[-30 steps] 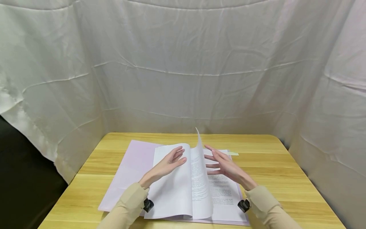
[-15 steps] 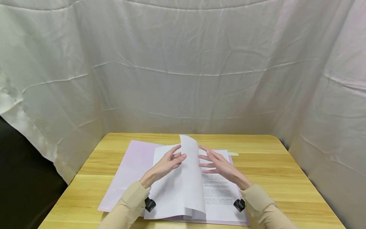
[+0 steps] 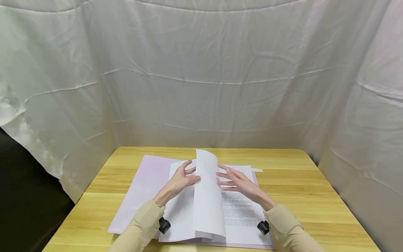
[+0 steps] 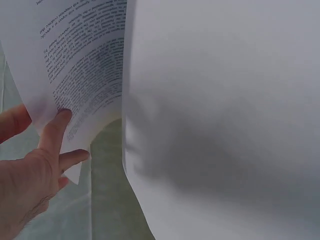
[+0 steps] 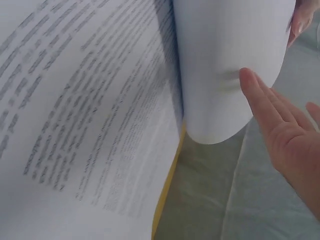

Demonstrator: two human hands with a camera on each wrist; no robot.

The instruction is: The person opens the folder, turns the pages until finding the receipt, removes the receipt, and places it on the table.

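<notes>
Since a second ago the page [image 3: 207,196] has swung leftward. From the head view, it curls above the folder [image 3: 141,192] — hiding part of the sheets [image 3: 240,213]; the table [image 3: 299,182] and drape [image 3: 201,105] surround it. Left wrist: the left hand [image 4: 30,175] pinches its edge. Right wrist: the right hand [image 5: 290,135] — fingers straight, gripping nothing — touches its blank side.

Print on lower page [image 3: 240,215] too small to read in head view, blurred in right wrist view. Raised sheet [image 3: 207,196] hides some fingertips of left hand [image 3: 178,181]. Wrist views cut off left hand, right hand [image 5: 292,142]. Folder [image 3: 138,199] partly covered. Head view's bottom edge crops sleeves [image 3: 140,224], table [image 3: 315,196].
</notes>
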